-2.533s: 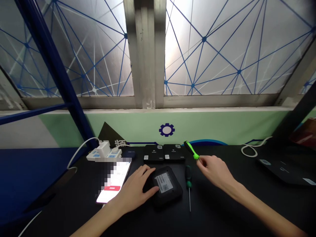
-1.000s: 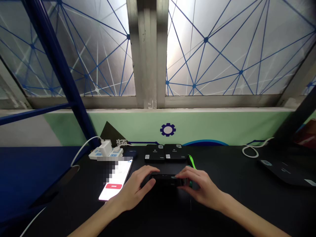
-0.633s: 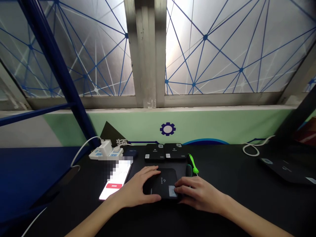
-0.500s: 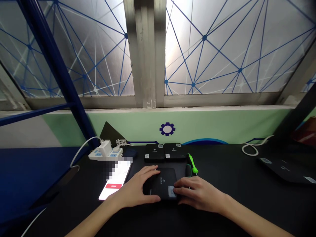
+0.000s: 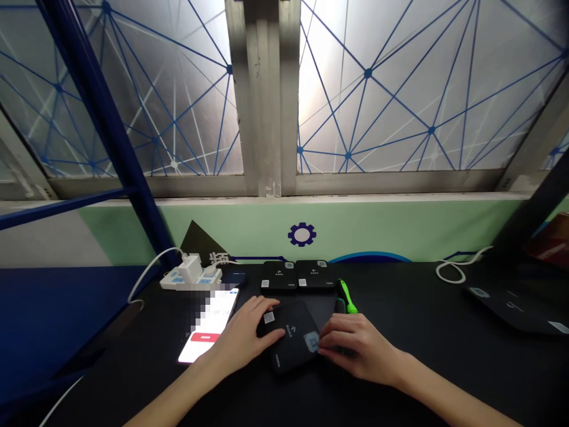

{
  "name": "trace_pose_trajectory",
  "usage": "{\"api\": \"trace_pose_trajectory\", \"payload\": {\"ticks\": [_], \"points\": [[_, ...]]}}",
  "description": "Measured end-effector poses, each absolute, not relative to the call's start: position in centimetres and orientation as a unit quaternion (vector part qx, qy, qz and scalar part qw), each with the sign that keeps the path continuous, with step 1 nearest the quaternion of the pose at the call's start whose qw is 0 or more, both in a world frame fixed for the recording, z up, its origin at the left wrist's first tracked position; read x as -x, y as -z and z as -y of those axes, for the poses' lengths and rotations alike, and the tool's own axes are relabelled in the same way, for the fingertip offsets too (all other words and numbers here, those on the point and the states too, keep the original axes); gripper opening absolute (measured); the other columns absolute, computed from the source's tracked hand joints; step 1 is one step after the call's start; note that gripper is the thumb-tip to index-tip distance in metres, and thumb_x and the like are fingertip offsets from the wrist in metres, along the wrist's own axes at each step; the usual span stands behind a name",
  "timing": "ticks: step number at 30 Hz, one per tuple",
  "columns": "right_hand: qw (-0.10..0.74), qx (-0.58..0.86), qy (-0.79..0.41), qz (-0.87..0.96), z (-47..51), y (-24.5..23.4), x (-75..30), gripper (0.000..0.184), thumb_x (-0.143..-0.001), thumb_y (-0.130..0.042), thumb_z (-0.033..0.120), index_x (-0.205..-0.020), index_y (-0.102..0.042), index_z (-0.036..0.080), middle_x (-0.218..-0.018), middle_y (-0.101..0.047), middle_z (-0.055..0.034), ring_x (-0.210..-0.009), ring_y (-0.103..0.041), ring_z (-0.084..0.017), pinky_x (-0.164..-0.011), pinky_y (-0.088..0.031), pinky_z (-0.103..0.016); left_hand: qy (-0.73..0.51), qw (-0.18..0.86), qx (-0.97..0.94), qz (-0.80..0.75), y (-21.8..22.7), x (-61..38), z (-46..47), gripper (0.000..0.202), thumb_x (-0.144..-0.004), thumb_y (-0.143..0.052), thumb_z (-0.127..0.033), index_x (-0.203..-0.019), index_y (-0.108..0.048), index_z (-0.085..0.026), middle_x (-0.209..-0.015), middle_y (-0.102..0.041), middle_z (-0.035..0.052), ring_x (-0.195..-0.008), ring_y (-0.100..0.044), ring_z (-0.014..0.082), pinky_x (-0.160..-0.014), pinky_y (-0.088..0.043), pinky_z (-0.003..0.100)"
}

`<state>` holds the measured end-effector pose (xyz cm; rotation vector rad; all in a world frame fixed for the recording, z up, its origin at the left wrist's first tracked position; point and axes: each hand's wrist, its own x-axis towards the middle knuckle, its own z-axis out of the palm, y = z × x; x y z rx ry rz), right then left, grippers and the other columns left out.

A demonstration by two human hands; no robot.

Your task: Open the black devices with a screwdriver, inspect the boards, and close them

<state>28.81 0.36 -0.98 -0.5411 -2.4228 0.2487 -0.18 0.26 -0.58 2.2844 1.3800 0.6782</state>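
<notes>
A flat black box-shaped device (image 5: 291,342) lies top side up on the black table (image 5: 422,332), turned at an angle. My left hand (image 5: 243,338) rests on its left edge, fingers curled over the corner. My right hand (image 5: 355,347) grips its right edge with bent fingers. A green-handled screwdriver (image 5: 347,296) lies just behind my right hand, beside a dark green one that is mostly hidden.
Two more black devices (image 5: 297,274) sit side by side at the back. A lit phone (image 5: 208,326) lies left of my hand, and a white power strip (image 5: 191,276) with a cable behind it. A white cable coil (image 5: 453,270) and a dark flat board (image 5: 515,296) are at right.
My right hand put down the green screwdriver, then both hands flipped the device from label side up to top side up. Since half a second ago it has turned clockwise.
</notes>
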Motion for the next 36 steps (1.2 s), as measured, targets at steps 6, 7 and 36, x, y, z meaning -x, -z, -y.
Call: {"api": "trace_pose_trajectory", "payload": {"ticks": [6, 7, 36], "points": [[0.317, 0.257, -0.076, 0.910, -0.3, 1.2, -28.4, 0.013, -0.097, -0.059, 0.023, -0.093, -0.071, 0.021, -0.090, -0.074, -0.0055, -0.077, -0.064, -0.018, -0.069, -0.047, -0.031, -0.197, 0.178, -0.790, -0.552, 0.4, 0.1, -0.5, 0.039, -0.093, -0.061, -0.049, -0.126, -0.058, -0.028, -0.082, -0.061, -0.0025, -0.073, -0.060, 0.0197, -0.062, -0.041, 0.028], [0.318, 0.271, -0.071, 0.906, -0.2, 1.2, -28.4, 0.013, -0.097, -0.059, 0.023, -0.092, -0.071, 0.022, -0.090, -0.074, -0.0052, -0.078, -0.063, -0.018, -0.071, -0.046, -0.032, -0.188, 0.179, -0.789, -0.556, 0.4, 0.1, -0.5, 0.037, -0.094, -0.060, -0.050, -0.124, -0.058, -0.028, -0.077, -0.059, -0.0035, -0.069, -0.059, 0.0192, -0.059, -0.038, 0.028], [0.139, 0.380, -0.115, 0.907, 1.7, 0.3, -26.7, 0.080, -0.082, -0.069, 0.054, -0.150, -0.049, 0.015, -0.157, -0.042, -0.0181, -0.141, -0.037, -0.042, -0.113, -0.037, -0.060, -0.138, 0.130, -0.828, -0.527, 0.3, -1.1, 0.8, 0.055, -0.106, -0.033, -0.042, -0.059, -0.051, -0.020, -0.054, -0.053, 0.0002, -0.049, -0.049, 0.0154, -0.052, -0.021, 0.029]]}}
